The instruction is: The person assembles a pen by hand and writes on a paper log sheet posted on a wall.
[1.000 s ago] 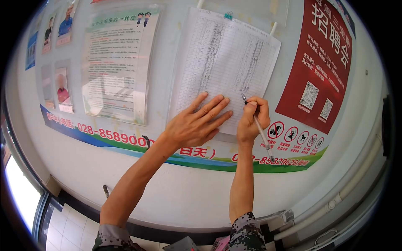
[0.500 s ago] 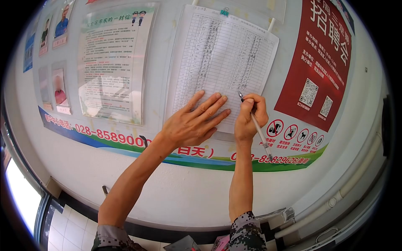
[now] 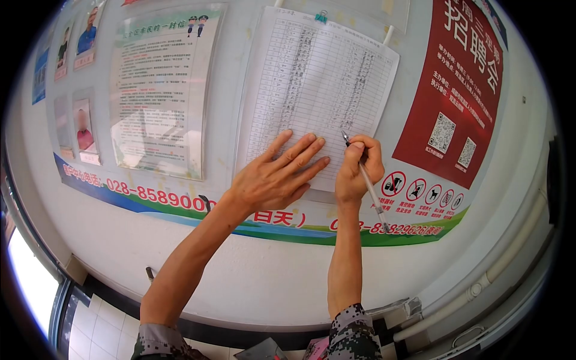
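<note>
Showing on the paper (image 3: 329, 81): handwritten marks (image 3: 362, 78) are seen more clearly than a second ago.
Left hand (image 3: 276, 170): laid on the paper's lower part, fingers spread a little apart.
Right hand (image 3: 360, 165): closed around the pen (image 3: 375, 197), with its tip pointed up at the paper's lower right.
Paper: hung on the board (image 3: 228, 108), green clip (image 3: 321, 17) on top.

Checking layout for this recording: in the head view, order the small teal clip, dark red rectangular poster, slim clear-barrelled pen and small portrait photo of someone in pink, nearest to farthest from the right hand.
1. Clear-barrelled pen, held in the right hand.
2. Dark red poster, to its right.
3. Teal clip, well above it.
4. Portrait photo, far left.
</note>
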{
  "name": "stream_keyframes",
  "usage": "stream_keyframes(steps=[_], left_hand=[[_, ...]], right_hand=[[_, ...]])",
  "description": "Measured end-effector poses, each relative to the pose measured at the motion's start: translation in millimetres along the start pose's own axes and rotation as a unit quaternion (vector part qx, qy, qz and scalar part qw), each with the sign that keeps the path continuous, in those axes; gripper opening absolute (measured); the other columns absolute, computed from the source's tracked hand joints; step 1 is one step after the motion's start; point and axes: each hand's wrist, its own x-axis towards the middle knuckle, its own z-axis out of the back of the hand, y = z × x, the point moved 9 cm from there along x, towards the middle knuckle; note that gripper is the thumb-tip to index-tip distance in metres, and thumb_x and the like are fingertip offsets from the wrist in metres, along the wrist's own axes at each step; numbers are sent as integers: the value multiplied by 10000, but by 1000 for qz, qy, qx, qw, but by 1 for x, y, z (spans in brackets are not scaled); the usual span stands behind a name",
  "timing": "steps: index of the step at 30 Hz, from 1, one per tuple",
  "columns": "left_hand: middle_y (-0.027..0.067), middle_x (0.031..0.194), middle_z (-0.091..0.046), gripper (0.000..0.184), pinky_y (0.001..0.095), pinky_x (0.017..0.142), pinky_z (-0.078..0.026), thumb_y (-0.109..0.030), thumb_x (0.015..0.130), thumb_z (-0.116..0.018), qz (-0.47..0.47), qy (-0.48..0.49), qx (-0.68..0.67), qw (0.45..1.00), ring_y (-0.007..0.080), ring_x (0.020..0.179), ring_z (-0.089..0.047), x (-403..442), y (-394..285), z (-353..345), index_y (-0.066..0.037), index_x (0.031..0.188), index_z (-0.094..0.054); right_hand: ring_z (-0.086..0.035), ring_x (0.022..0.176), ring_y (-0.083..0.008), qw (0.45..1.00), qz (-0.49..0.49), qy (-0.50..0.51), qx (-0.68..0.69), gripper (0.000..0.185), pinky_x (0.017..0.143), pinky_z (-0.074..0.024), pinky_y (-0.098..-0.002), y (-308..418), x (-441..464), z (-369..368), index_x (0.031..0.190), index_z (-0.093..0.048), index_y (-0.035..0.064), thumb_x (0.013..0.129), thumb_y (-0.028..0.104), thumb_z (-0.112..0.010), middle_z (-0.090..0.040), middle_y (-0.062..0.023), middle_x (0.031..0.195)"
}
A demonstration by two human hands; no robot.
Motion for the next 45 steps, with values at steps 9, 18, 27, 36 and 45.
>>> stream_keyframes(steps=[9,18,27,36,45], left_hand=[[31,1540,-396,594,478,1223,-203,-374,859,-657,0,-3,-2,1000,200,1446,-324,0,0,0,-257,1421,-506],[34,1545,-387,595,477,1224,-200,-380,863,-659,-1,3,0,1000,199,1451,-313,-1,0,-1,-257,1424,-502],[30,1552,-376,600,477,1227,-192,-388,867,-655,-1,5,0,1000,199,1456,-304,-1,0,-2,-260,1430,-492],[31,1552,-375,593,479,1227,-190,-392,873,-646,-1,3,1,1000,199,1456,-303,-1,0,-2,-258,1430,-493],[37,1544,-388,600,486,1222,-196,-381,862,-652,-3,-2,-4,1000,206,1449,-318,-1,0,-2,-249,1427,-498]], right_hand=[[-505,561,-85,1000,1,1,-2,83,522,-412,-241,1,0,-1,869,-603,7,921,42,-549,-615,-46,727],[-483,557,-76,1000,-1,6,13,83,518,-396,-238,0,-1,0,871,-602,10,925,49,-553,-606,-38,718],[-495,557,-90,1000,2,12,-7,84,519,-403,-246,-1,0,-1,866,-603,8,924,45,-555,-603,-47,717],[-499,559,-90,1000,4,10,-5,85,521,-406,-245,0,0,-1,863,-601,7,924,47,-557,-608,-50,725],[-491,557,-83,1000,-1,4,0,87,517,-403,-242,1,-1,0,861,-601,9,923,49,-555,-606,-43,716]])
